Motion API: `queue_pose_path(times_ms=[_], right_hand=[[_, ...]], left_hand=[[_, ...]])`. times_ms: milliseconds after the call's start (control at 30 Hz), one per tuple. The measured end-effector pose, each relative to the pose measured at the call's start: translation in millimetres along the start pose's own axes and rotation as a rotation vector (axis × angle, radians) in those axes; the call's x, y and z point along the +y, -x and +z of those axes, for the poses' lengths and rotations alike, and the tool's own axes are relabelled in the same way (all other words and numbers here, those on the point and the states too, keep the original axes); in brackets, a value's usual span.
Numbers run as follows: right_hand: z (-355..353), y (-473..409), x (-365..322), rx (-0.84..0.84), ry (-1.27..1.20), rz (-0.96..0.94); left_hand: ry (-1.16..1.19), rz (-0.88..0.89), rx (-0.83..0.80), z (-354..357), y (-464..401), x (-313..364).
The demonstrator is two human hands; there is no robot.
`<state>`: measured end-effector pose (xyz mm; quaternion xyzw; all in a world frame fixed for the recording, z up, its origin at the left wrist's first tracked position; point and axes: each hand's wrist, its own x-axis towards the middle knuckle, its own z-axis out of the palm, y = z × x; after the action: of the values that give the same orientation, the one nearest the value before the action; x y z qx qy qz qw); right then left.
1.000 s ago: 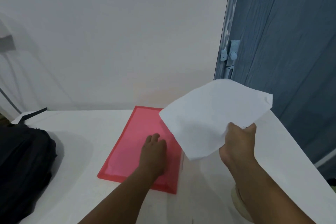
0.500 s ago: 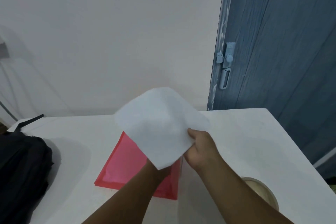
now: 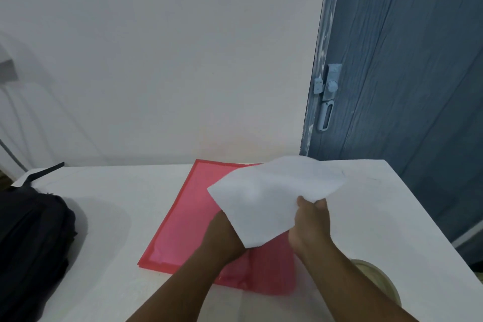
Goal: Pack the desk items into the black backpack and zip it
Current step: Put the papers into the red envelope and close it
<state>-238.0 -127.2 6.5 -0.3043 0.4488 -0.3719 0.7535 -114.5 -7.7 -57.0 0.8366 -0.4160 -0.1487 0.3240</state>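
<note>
Backpack (image 3: 28,251) lies at nine o'clock on our desk (image 3: 109,217), well apart from the red folder (image 3: 188,219) at the centre. Our left hand (image 3: 224,232) rests on the folder, its fingers hidden under the paper (image 3: 271,196), so we cannot tell its grip. At three o'clock our right hand (image 3: 311,222) pinches the paper's edge above the folder, with a round rim (image 3: 379,277) at five o'clock.

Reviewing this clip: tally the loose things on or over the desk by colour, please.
White: 1, the paper sheet held by the right hand
Red: 1, the plastic folder
Black: 1, the backpack
Cream: 1, a round object, partly hidden
Total: 4
</note>
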Motion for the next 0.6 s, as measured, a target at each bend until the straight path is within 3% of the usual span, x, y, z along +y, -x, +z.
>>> queue_pose_path(times_ms=[100, 300, 600], right_hand=[[-17.9, -2.4, 10.6, 0.029, 0.255, -0.144], [-47.6, -12.0, -1.8, 0.23, 0.581, -0.217], [-72.3, -23.5, -40.2, 0.113, 0.836, -0.284]], left_hand=[[0.092, 0.017, 0.084, -11.8, 4.9, 7.7], [0.28, -0.108, 0.077, -18.9, 12.9, 7.2], [0.263, -0.07, 0.136, -7.3, 10.6, 10.5]])
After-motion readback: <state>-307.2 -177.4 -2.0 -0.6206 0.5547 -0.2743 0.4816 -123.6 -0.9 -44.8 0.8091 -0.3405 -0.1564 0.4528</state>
